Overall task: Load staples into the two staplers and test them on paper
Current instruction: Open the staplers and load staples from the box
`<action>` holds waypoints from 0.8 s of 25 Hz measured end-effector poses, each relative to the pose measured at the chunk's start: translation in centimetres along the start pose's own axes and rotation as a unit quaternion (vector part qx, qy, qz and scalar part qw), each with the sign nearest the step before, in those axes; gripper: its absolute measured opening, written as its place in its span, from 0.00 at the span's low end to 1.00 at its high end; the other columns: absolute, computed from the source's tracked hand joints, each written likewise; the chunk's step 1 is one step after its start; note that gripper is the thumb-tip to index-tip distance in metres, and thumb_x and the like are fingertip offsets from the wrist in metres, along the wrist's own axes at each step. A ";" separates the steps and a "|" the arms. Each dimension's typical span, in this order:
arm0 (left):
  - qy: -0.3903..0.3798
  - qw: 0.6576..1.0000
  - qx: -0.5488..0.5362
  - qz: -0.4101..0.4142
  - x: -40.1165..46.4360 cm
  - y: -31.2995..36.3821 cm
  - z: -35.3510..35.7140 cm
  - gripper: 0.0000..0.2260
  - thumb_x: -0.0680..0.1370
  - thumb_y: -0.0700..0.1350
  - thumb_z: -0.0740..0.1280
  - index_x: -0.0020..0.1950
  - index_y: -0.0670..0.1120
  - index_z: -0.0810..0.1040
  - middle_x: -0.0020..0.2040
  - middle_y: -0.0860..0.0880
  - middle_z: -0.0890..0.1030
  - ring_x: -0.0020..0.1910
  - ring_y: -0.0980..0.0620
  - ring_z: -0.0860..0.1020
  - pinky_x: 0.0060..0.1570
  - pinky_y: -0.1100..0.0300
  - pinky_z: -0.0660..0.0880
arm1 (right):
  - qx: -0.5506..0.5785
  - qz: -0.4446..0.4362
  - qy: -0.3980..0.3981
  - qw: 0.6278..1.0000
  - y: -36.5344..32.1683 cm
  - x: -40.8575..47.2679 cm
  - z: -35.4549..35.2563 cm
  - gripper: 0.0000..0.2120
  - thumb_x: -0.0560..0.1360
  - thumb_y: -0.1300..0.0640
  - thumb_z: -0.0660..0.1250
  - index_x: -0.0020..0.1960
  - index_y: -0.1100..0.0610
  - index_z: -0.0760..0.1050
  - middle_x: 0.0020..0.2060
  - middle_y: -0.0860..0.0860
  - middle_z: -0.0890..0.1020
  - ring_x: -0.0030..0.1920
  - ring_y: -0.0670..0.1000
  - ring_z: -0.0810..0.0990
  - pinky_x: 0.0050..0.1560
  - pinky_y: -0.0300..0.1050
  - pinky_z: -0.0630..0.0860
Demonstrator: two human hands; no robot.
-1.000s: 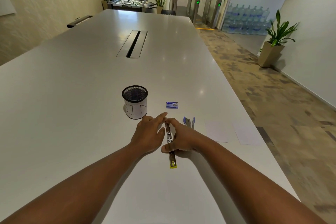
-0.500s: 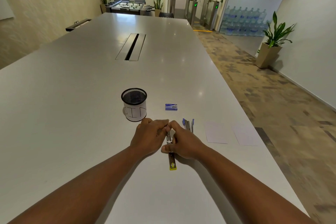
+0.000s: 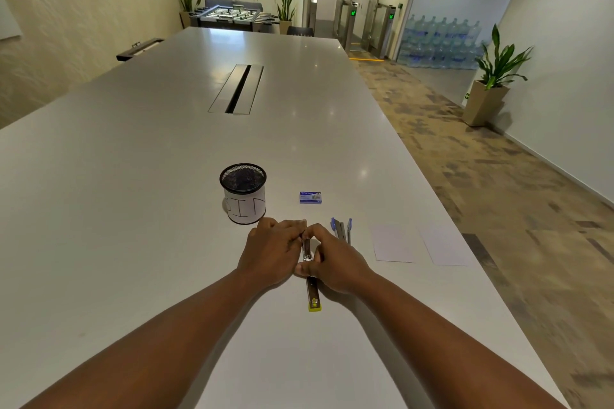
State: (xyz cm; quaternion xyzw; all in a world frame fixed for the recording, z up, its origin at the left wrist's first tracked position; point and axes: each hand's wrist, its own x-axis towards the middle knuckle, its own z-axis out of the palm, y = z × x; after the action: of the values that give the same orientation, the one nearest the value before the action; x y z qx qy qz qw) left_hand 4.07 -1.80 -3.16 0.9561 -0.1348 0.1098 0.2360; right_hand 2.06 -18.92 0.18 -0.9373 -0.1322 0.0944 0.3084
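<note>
Head view, item one: opened stapler (image 3: 311, 276), lying flat on the bench (image 3: 133, 209), long axis running straight away from the person, yellow end (image 3: 314, 305) nearest the body and metal channel pointing toward the far side. Both hands meet over its far half. Left hand (image 3: 270, 251): fingers curled in at the channel's left side, the grip apparently pinching at the rail or a strip of staples; the staples themselves are too small to make out. Right hand (image 3: 335, 261): the grip clamped on the stapler, thumb across the near part of the channel, fingers bent round the far tip. Item two: second stapler (image 3: 342, 229), blue-tipped, also opened, just to the right of the right-hand grip, axis roughly parallel to the first, untouched. Item three: staple box (image 3: 310, 197), beyond both grips, slightly right. Item four: two sheets of paper (image 3: 393, 244), further right, well apart from the grips. Judgement: loading of the first stapler is in hand; the right hand is nearer the second stapler and the paper.
</note>
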 end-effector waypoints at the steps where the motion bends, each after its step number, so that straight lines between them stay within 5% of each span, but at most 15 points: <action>1: 0.000 1.000 0.000 0.002 0.0 0.0 -0.1 0.20 0.81 0.54 0.56 0.72 0.58 0.73 0.68 0.58 0.79 0.56 0.51 0.72 0.56 0.50 0.74 | 0.001 -0.001 0.001 1.000 0.0 0.0 0.0 0.27 0.74 0.44 0.75 0.67 0.45 0.66 0.34 0.49 0.79 0.34 0.48 0.76 0.43 0.52 0.78; 5: -0.005 1.000 -0.022 0.008 -0.2 0.0 -0.4 0.19 0.82 0.52 0.56 0.72 0.58 0.73 0.66 0.57 0.80 0.55 0.52 0.72 0.56 0.50 0.74 | 0.011 -0.005 0.004 1.000 -0.2 -0.3 0.0 0.31 0.75 0.44 0.74 0.73 0.43 0.64 0.35 0.50 0.80 0.36 0.49 0.79 0.43 0.49 0.78; 8: 0.000 0.998 -0.070 -0.005 0.0 0.0 -0.4 0.19 0.82 0.47 0.59 0.73 0.57 0.72 0.55 0.52 0.82 0.55 0.49 0.76 0.52 0.52 0.76 | 0.027 -0.013 0.008 1.000 -0.2 -0.5 -0.8 0.32 0.76 0.41 0.72 0.75 0.42 0.63 0.32 0.44 0.77 0.37 0.48 0.79 0.45 0.48 0.77; 12: 0.020 0.983 -0.183 -0.010 2.2 -0.1 -1.0 0.17 0.82 0.41 0.61 0.71 0.45 0.75 0.68 0.45 0.78 0.68 0.48 0.75 0.66 0.57 0.71 | 0.000 -0.014 0.109 0.994 0.6 1.1 -4.0 0.24 0.75 0.39 0.70 0.68 0.46 0.74 0.31 0.45 0.78 0.37 0.46 0.79 0.41 0.45 0.74; 16: -0.016 0.981 -0.183 -0.056 6.4 0.5 -1.1 0.18 0.83 0.42 0.62 0.73 0.42 0.72 0.67 0.43 0.72 0.66 0.47 0.73 0.63 0.60 0.67 | 0.022 0.017 0.182 0.983 2.7 4.5 -7.0 0.13 0.78 0.50 0.71 0.60 0.51 0.81 0.33 0.44 0.80 0.35 0.42 0.77 0.40 0.42 0.71; 20: -0.069 0.978 -0.164 -0.109 10.2 0.7 0.0 0.22 0.79 0.42 0.67 0.73 0.42 0.71 0.69 0.41 0.69 0.67 0.45 0.71 0.62 0.62 0.66 | 0.039 0.039 0.154 0.986 4.7 8.2 -8.3 0.13 0.78 0.55 0.71 0.61 0.56 0.82 0.42 0.47 0.83 0.46 0.47 0.79 0.51 0.42 0.74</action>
State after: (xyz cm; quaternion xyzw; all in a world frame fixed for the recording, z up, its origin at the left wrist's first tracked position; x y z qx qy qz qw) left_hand 13.43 -4.47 -0.12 0.9188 -0.0615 -0.0060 0.3899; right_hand 12.87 -24.70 3.14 -0.9322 -0.0425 -0.0342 0.3578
